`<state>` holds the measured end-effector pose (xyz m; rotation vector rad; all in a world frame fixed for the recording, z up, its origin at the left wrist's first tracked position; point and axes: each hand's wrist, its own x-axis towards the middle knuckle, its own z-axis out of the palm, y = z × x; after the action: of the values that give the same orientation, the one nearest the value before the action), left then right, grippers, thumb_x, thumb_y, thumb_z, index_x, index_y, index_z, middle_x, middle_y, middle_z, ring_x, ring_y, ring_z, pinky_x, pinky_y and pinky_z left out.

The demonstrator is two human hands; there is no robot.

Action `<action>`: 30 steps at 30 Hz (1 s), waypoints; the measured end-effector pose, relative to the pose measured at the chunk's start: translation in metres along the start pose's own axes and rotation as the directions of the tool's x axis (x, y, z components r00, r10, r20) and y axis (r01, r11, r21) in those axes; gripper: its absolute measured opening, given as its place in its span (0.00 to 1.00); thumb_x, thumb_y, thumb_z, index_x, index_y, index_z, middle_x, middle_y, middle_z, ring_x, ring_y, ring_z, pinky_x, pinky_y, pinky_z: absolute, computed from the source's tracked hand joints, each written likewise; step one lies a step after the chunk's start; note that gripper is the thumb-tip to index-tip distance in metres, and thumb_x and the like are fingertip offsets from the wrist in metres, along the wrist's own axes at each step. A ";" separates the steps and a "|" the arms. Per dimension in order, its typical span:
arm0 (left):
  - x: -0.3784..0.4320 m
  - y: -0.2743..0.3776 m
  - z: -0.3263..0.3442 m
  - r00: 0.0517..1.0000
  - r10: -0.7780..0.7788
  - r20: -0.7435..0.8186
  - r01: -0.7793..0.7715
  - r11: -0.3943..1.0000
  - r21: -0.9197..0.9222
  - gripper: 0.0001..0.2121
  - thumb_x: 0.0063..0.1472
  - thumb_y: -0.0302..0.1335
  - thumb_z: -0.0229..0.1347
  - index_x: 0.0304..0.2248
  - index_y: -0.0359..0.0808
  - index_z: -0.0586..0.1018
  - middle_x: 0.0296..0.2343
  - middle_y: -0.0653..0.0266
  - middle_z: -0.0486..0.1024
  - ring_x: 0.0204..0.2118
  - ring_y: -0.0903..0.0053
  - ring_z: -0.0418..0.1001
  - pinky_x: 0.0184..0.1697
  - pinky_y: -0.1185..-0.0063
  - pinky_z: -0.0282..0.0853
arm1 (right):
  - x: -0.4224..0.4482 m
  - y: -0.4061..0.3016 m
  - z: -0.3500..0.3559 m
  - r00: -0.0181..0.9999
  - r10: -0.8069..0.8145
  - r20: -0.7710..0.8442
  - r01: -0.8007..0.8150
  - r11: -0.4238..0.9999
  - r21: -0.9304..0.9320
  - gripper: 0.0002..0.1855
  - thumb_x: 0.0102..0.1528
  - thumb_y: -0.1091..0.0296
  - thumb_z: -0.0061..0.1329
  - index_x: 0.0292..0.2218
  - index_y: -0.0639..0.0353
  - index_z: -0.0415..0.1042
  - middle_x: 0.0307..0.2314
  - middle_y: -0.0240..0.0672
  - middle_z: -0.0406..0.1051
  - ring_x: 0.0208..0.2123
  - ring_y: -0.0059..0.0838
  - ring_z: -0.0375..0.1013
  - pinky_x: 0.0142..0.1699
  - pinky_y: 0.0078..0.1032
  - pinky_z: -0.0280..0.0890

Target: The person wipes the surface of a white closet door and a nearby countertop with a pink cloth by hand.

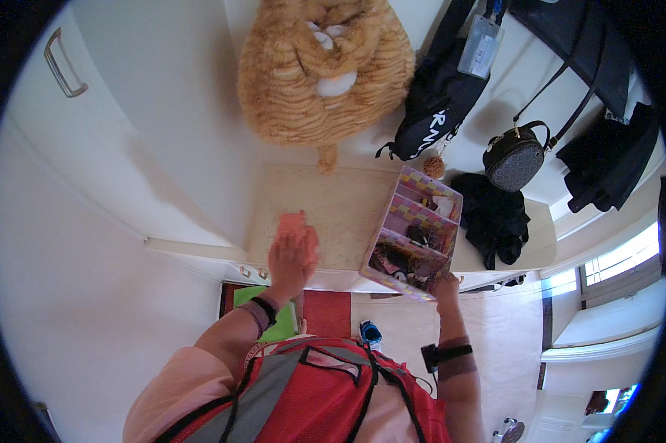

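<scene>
My left hand (290, 257) lies over a pink cloth (289, 222), pressing it against the cream cabinet top (341, 213). Cloth shows past the fingertips and along one side of the hand. Faint dark specks mark the surface around it. On the right, my right hand (447, 286) grips the near right corner of a woven pastel box (411, 208). That box sits at an angle, its near end by the cabinet's front edge. Dividers split it into three compartments holding small items, among them a white piece and dark objects that I cannot make out.
Black fabric (491, 219) lies right of the box. Above hang an orange striped plush cat bag (324, 105), a black bag (441, 99) with writing, a small round handbag (515, 160) and dark cloth (610, 155). A green object (272, 321) and red mat (327, 313) are below.
</scene>
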<state>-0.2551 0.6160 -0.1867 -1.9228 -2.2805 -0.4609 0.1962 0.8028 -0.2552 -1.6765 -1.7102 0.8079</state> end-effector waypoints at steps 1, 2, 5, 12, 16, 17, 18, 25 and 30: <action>-0.004 0.013 -0.002 1.000 0.007 0.022 -0.006 0.999 -0.036 0.33 0.60 0.47 0.48 0.59 0.35 0.63 0.60 0.48 0.55 0.66 0.53 0.44 0.65 0.56 0.36 | -0.012 -0.016 0.007 0.999 -0.027 0.041 0.026 0.999 0.044 0.07 0.53 0.68 0.46 0.28 0.62 0.71 0.24 0.43 0.71 0.27 0.43 0.72 0.31 0.38 0.66; -0.006 0.027 -0.003 0.999 0.033 0.041 -0.030 0.997 -0.073 0.33 0.59 0.47 0.48 0.59 0.35 0.64 0.60 0.48 0.55 0.65 0.52 0.44 0.65 0.55 0.36 | -0.026 -0.032 0.008 0.996 -0.054 0.073 0.047 0.995 0.086 0.07 0.51 0.67 0.47 0.26 0.62 0.71 0.24 0.47 0.72 0.29 0.49 0.73 0.33 0.42 0.68; 0.000 0.062 -0.007 0.992 0.095 -0.083 -0.111 0.967 -0.230 0.31 0.59 0.45 0.49 0.58 0.36 0.65 0.59 0.48 0.59 0.63 0.52 0.50 0.63 0.55 0.42 | -0.055 -0.066 0.000 0.954 -0.235 0.187 0.222 0.971 0.084 0.06 0.55 0.72 0.43 0.32 0.60 0.73 0.23 0.32 0.70 0.25 0.27 0.70 0.29 0.27 0.65; -0.049 0.047 -0.016 0.978 0.154 0.143 -0.088 0.918 -0.387 0.31 0.59 0.44 0.50 0.58 0.38 0.65 0.57 0.49 0.62 0.60 0.52 0.57 0.60 0.56 0.49 | -0.104 -0.266 0.004 0.887 -0.049 0.458 -0.046 0.980 0.193 0.08 0.55 0.74 0.43 0.32 0.61 0.75 0.24 0.29 0.71 0.25 0.21 0.69 0.29 0.23 0.64; -0.043 0.058 -0.001 0.900 0.172 0.400 0.013 0.907 -0.420 0.30 0.58 0.44 0.50 0.58 0.38 0.65 0.56 0.50 0.64 0.58 0.52 0.60 0.59 0.56 0.52 | -0.086 -0.282 0.055 0.823 0.010 0.567 -0.225 0.924 0.310 0.09 0.54 0.76 0.40 0.32 0.64 0.74 0.25 0.32 0.72 0.26 0.23 0.70 0.29 0.23 0.65; -0.037 0.062 0.009 0.885 0.164 0.436 0.050 0.898 -0.438 0.30 0.58 0.44 0.50 0.58 0.38 0.65 0.55 0.50 0.64 0.58 0.52 0.61 0.59 0.56 0.53 | -0.083 -0.296 0.066 0.811 0.009 0.585 -0.232 0.923 0.307 0.10 0.54 0.76 0.40 0.32 0.65 0.74 0.25 0.32 0.72 0.26 0.23 0.71 0.29 0.23 0.65; -0.030 0.065 0.020 0.865 0.156 0.477 0.091 0.886 -0.454 0.30 0.58 0.44 0.50 0.57 0.38 0.65 0.55 0.50 0.64 0.57 0.52 0.61 0.58 0.56 0.54 | -0.080 -0.310 0.077 0.797 0.015 0.604 -0.245 0.922 0.301 0.10 0.54 0.76 0.40 0.33 0.65 0.74 0.26 0.33 0.72 0.26 0.23 0.71 0.29 0.23 0.65; -0.006 0.080 0.003 0.933 0.111 0.343 0.044 0.909 -0.415 0.24 0.54 0.40 0.55 0.50 0.39 0.72 0.51 0.53 0.69 0.53 0.54 0.67 0.53 0.57 0.61 | -0.041 -0.264 0.185 0.894 -0.196 0.404 0.140 0.977 0.163 0.13 0.54 0.75 0.39 0.37 0.68 0.73 0.28 0.42 0.75 0.30 0.35 0.75 0.35 0.31 0.69; -0.006 0.074 -0.004 0.887 0.083 0.455 0.129 0.900 -0.417 0.25 0.54 0.37 0.57 0.50 0.36 0.72 0.51 0.51 0.69 0.54 0.55 0.66 0.56 0.59 0.60 | -0.074 -0.305 0.192 0.941 -0.229 0.249 0.269 0.953 -0.142 0.16 0.57 0.63 0.42 0.42 0.63 0.72 0.37 0.54 0.74 0.37 0.52 0.75 0.45 0.43 0.67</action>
<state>-0.1822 0.6202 -0.1729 -2.4480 -2.6740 -0.6191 -0.1439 0.7218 -0.1399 -1.4771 -2.1592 0.7731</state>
